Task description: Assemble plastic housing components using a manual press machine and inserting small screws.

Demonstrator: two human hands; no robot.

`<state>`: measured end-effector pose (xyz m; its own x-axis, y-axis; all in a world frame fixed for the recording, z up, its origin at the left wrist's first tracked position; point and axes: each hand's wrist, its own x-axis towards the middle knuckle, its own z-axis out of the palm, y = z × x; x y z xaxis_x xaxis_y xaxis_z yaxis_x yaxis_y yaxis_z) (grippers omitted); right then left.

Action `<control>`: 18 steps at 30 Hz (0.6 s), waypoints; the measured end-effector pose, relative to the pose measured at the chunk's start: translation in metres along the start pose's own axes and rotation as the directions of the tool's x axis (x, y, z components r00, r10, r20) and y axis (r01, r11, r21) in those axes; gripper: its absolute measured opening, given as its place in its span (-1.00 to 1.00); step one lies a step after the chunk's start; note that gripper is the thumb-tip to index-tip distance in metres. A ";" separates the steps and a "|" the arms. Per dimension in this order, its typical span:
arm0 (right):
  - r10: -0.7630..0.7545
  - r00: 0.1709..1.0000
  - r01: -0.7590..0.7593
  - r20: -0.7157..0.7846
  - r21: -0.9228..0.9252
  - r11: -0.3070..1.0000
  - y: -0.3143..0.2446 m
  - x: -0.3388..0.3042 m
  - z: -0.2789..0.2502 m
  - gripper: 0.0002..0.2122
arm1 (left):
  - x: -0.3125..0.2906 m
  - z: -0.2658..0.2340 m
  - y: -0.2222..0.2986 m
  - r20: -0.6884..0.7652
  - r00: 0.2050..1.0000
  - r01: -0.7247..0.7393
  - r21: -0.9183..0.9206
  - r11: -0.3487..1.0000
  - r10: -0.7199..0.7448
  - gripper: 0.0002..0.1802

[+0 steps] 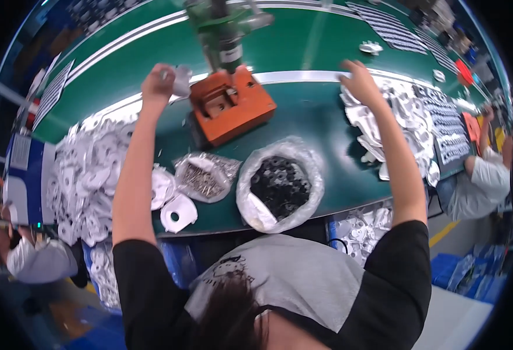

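My left hand (158,87) is closed, its fingers pinching a white plastic part (182,81) just left of the orange fixture (242,114). The part is smeared by motion, so its exact shape is unclear. Over the fixture stands a green and grey press-like machine (230,44), its dark tip reaching down to the orange block. Out to the right, my right hand (360,83) is raised with fingers apart and nothing visible in it. It is above the far end of a heap of white plastic parts (411,116).
A bigger heap of white parts (87,175) covers the left of the green table. Near its front edge are a bag of small screws (204,178) and a clear bag of black parts (280,184). Beyond runs a green conveyor (303,44). Co-workers (478,181) sit on both sides.
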<state>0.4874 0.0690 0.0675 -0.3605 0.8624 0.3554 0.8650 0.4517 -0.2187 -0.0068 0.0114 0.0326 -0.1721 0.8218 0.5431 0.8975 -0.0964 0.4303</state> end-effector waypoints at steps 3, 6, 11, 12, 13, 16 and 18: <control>0.276 0.958 -0.251 0.073 -0.246 0.936 0.018 -0.026 0.001 -0.58 | 0.006 0.007 0.016 0.079 0.979 0.202 -0.207 0.957 -0.190 -0.53; 0.390 0.920 -0.351 0.048 -0.345 0.870 0.020 -0.027 0.014 -0.54 | 0.003 -0.008 0.008 0.230 0.944 0.266 -0.112 0.958 -0.235 -0.48; 0.379 0.925 -0.354 0.005 -0.346 0.869 0.049 -0.023 0.029 -0.67 | -0.024 -0.078 -0.012 0.246 0.959 0.082 0.229 0.970 -0.139 -0.53; 0.386 0.922 -0.363 0.000 -0.340 0.868 0.054 -0.021 0.030 -0.68 | -0.029 -0.087 -0.019 0.345 0.918 0.038 0.417 0.908 -0.197 -0.47; 0.400 0.917 -0.375 0.014 -0.318 0.871 0.058 -0.016 0.032 -0.70 | -0.032 -0.094 -0.022 0.427 0.863 -0.033 0.581 0.813 -0.270 -0.41; 0.481 0.877 -0.454 0.014 -0.306 0.837 0.055 -0.012 0.032 -0.74 | -0.057 -0.085 -0.020 0.528 0.724 -0.211 0.782 0.586 -0.444 -0.30; 0.489 0.871 -0.471 0.035 -0.218 0.855 0.065 -0.010 0.030 -0.74 | -0.065 -0.079 -0.031 0.519 0.753 -0.224 0.780 0.585 -0.403 -0.35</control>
<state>0.5368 0.0965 0.0222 0.0969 0.9805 0.1710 0.9852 -0.0701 -0.1562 -0.0553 -0.0836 0.0409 -0.2810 0.9496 -0.1387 0.8800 0.1973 -0.4320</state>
